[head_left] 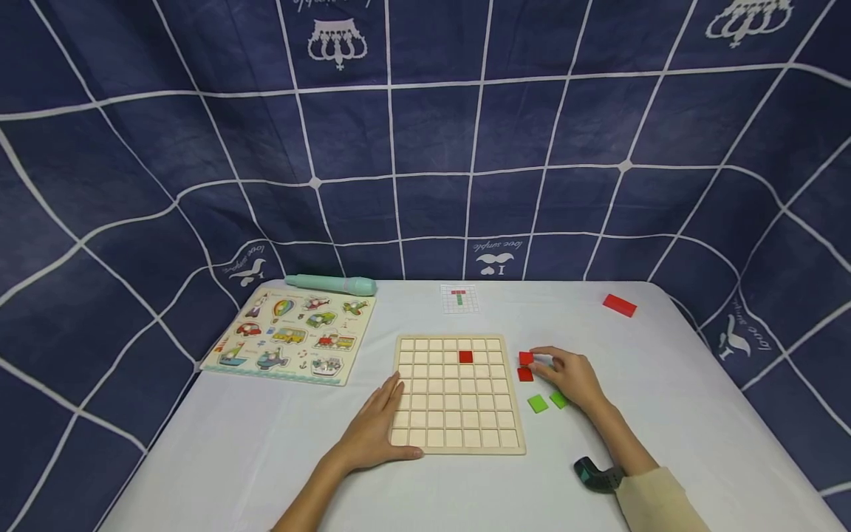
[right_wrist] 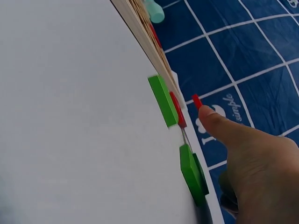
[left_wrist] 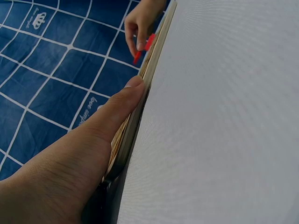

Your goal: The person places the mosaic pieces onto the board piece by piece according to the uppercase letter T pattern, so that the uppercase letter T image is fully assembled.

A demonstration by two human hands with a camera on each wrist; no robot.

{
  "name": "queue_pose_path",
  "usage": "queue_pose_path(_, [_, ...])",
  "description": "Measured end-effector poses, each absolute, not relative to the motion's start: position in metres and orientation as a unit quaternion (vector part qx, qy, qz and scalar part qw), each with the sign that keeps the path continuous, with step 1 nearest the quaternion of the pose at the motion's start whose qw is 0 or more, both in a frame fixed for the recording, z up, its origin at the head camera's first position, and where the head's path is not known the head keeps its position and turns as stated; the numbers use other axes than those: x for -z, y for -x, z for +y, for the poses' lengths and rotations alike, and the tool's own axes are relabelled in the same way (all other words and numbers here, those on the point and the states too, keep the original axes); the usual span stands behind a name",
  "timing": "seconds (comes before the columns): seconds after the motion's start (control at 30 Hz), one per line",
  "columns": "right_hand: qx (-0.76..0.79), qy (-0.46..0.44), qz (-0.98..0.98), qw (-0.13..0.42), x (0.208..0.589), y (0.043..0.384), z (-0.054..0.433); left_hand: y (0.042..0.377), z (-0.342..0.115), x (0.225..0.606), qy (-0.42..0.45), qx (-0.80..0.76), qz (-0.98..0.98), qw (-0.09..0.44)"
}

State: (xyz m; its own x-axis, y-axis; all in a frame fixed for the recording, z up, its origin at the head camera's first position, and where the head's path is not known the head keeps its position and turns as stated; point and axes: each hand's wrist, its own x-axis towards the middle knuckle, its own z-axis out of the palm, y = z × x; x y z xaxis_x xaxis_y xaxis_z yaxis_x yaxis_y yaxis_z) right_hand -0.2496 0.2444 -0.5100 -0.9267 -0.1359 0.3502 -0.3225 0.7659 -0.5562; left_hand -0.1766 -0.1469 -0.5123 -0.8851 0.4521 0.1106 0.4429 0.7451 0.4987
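A wooden grid board (head_left: pixel 461 393) lies flat on the white table, and one red square tile (head_left: pixel 466 357) sits in a cell of its second row. My left hand (head_left: pixel 368 436) rests against the board's left side, thumb at the front edge, fingers spread along the rim. To the right of the board, my right hand (head_left: pixel 575 378) pinches a red tile (right_wrist: pixel 196 101) between thumb and fingers, raised off the table in the right wrist view. Another red tile (head_left: pixel 525 374) lies just below it. Green tiles (head_left: pixel 537 403) lie nearer the front, one partly hidden under the hand.
A small pattern card (head_left: pixel 459 299) showing a red and green T lies behind the board. At the left are a picture puzzle (head_left: pixel 292 336) and a mint-green tube-like object (head_left: pixel 332 284). A red block (head_left: pixel 620 305) lies far right. Dark blue checked cloth surrounds the table.
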Motion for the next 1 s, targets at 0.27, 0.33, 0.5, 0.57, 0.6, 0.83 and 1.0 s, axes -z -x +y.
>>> queue_pose_path(0.27, [-0.321,-0.158,-0.919,0.169,0.513,0.243,0.223,0.176,-0.147,0.514,-0.234,-0.263,0.936,0.014])
queue_pose_path(0.33, [-0.322,-0.161,-0.917,0.173,0.513,0.241,0.216,0.176,-0.147,0.514,-0.233,-0.263,0.936,0.014])
queue_pose_path(0.5, [-0.323,-0.175,-0.914,0.169,0.512,0.240,0.195,0.177,-0.148,0.513,-0.234,-0.264,0.936,0.013])
queue_pose_path(0.57, [-0.325,-0.179,-0.914,0.166,0.512,0.241,0.186,0.177,-0.148,0.513,-0.233,-0.264,0.936,0.013])
queue_pose_path(0.6, [-0.326,-0.180,-0.914,0.164,0.513,0.241,0.181,0.177,-0.148,0.514,-0.234,-0.264,0.936,0.012])
queue_pose_path(0.83, [-0.344,-0.182,-0.908,0.153,0.515,0.244,0.148,0.177,-0.149,0.515,-0.234,-0.266,0.935,0.012])
queue_pose_path(1.0, [-0.347,-0.181,-0.904,0.173,0.516,0.250,0.130,0.178,-0.148,0.514,-0.235,-0.266,0.935,0.014])
